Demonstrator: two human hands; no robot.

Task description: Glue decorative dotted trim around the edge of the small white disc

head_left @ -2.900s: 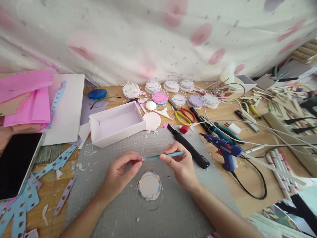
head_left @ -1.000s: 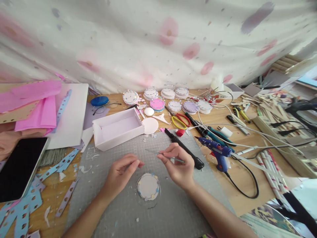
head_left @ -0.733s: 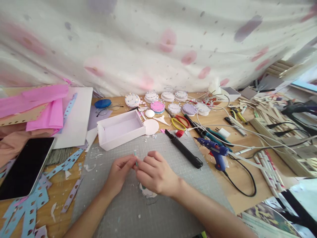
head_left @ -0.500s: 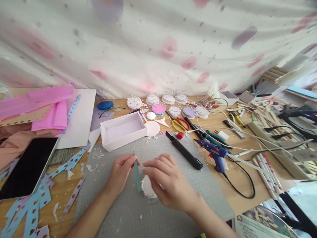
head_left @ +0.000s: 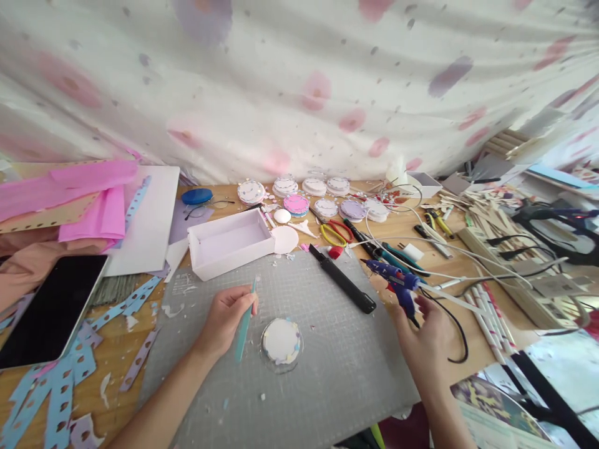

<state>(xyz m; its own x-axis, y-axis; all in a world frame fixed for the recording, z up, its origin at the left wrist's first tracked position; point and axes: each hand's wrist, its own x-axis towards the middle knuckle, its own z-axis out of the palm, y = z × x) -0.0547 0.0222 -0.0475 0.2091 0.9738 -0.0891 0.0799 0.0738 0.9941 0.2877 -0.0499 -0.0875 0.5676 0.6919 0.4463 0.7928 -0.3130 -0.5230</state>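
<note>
My left hand (head_left: 231, 317) pinches a pair of teal tweezers (head_left: 244, 330) above the cutting mat, with the tip pointing up and away. A small pale bit (head_left: 258, 278) shows near that tip; I cannot tell whether it is held. To the right of the tweezers, a round white paper disc (head_left: 281, 341) with a pastel scalloped edge lies on the mat, a clear rim around it. My right hand (head_left: 421, 333) is closed around the handle of a blue hot glue gun (head_left: 397, 280) at the mat's right side.
A white open box (head_left: 231, 246) stands behind the grey cutting mat (head_left: 327, 386). Nearby lie a black utility knife (head_left: 344, 279), scissors (head_left: 334, 234) and stacked decorated discs (head_left: 297, 204). A phone (head_left: 51, 312) and punched paper strips (head_left: 60, 393) are at left, a power strip (head_left: 496, 274) at right.
My right hand has left the disc and moved right to the glue gun, taking hold of its handle. The disc is now uncovered. My left hand has tilted the tweezers and shifted slightly left.
</note>
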